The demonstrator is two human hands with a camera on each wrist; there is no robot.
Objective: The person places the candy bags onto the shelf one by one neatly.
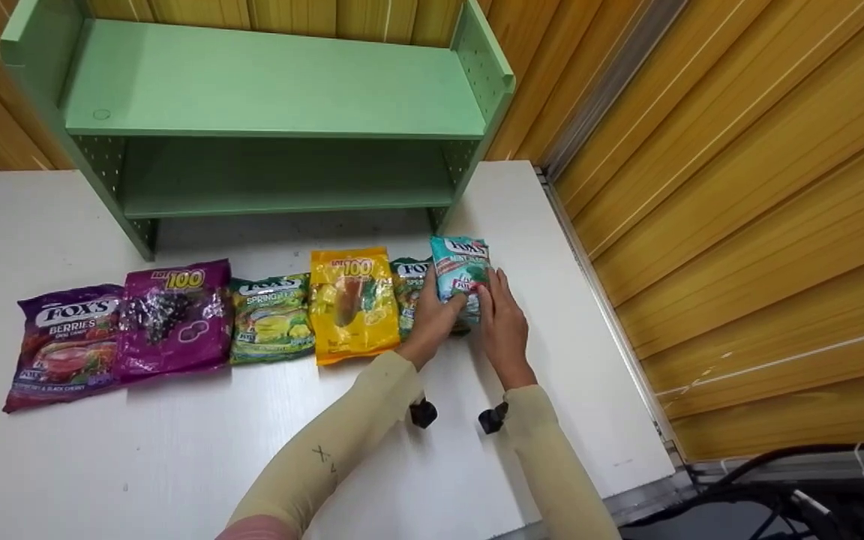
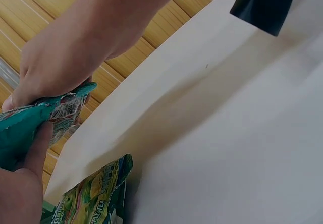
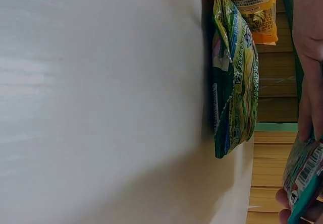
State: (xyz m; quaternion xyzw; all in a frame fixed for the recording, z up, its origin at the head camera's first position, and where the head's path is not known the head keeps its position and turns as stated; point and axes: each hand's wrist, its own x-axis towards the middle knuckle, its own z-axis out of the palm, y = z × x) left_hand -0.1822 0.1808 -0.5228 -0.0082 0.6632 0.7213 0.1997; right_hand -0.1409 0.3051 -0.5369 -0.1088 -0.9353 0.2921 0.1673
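Between both hands is a teal Fox's mint candy bag (image 1: pixel 456 262), lifted off the white table in the wrist views. On its left side my left hand (image 1: pixel 432 324) grips it, thumb across the front. My right hand (image 1: pixel 505 326) grips the opposite side, with fingers curled behind the edge. Below it lies a green Fox's candy bag (image 3: pixel 242 82), partly hidden in the head view by the teal bag and left hand. A yellow Lot 100 candy bag (image 1: pixel 353 304) lies just left of that green one.
Further left in the row lie a green Fox's Spring bag (image 1: pixel 271 322), a purple Lot 100 bag (image 1: pixel 173 319) and a dark purple Fox's Berries bag (image 1: pixel 68 345). Behind stands a green two-tier shelf (image 1: pixel 282 82). A wood-panelled wall (image 1: pixel 747 225) borders the table's right edge.
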